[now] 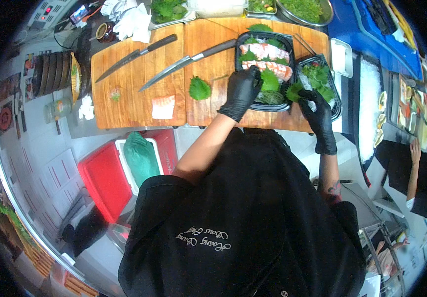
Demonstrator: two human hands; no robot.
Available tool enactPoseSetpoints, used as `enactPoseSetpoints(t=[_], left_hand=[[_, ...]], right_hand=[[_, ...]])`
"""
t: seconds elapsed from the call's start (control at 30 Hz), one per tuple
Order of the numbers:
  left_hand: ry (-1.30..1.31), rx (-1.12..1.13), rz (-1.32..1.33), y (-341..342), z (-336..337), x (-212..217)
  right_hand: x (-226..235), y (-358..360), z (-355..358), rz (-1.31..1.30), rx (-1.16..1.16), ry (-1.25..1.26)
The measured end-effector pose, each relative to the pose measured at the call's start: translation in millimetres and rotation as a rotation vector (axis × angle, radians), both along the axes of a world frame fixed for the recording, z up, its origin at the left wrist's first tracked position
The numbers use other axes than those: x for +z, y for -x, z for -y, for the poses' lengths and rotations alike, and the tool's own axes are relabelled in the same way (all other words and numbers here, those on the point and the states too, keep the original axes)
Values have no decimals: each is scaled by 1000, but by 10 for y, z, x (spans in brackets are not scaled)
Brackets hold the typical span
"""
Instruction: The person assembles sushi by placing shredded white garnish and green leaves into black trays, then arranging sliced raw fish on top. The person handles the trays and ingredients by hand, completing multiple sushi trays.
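My left hand, in a black glove, is closed at the lower left of a black tray. Its curled fingers hide what they hold, if anything. Orange-and-white slices of seafood lie in rows in that tray among serrated green leaves, one leaf right beside these fingers. My right hand, gloved too, pinches a green leaf between the two trays. It hovers over the near side of a smaller black tray, which holds more leaves and white shreds.
Two long knives lie on the wooden board, with a loose leaf and a pale orange-white block. Tweezers rest behind the small tray. A bowl of greens stands behind; crushed ice lies right. Another person's arm shows far right.
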State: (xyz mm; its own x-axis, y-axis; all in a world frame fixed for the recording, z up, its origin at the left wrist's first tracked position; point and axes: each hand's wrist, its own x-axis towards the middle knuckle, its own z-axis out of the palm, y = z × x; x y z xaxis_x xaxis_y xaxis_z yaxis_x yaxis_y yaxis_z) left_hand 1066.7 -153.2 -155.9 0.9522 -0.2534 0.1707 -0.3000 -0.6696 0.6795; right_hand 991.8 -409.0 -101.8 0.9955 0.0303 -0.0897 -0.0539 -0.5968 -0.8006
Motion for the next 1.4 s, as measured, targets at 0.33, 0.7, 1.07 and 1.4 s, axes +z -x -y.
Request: enactPoseSetpoints(t=[0.33,0.7,1.07,1.4], left_hand=[[-163,28,39,62,117,159],[-8,-18,124,30,197,216],[190,2,-279,-195,-150,244],[188,21,-375,-205,-144,273]], right_hand=[[3,-260,87,119,227,-159],[-50,-237,186,130,255,-173],[-75,-422,-211,268,274,-296],[-154,-469,-229,250,183,-295]])
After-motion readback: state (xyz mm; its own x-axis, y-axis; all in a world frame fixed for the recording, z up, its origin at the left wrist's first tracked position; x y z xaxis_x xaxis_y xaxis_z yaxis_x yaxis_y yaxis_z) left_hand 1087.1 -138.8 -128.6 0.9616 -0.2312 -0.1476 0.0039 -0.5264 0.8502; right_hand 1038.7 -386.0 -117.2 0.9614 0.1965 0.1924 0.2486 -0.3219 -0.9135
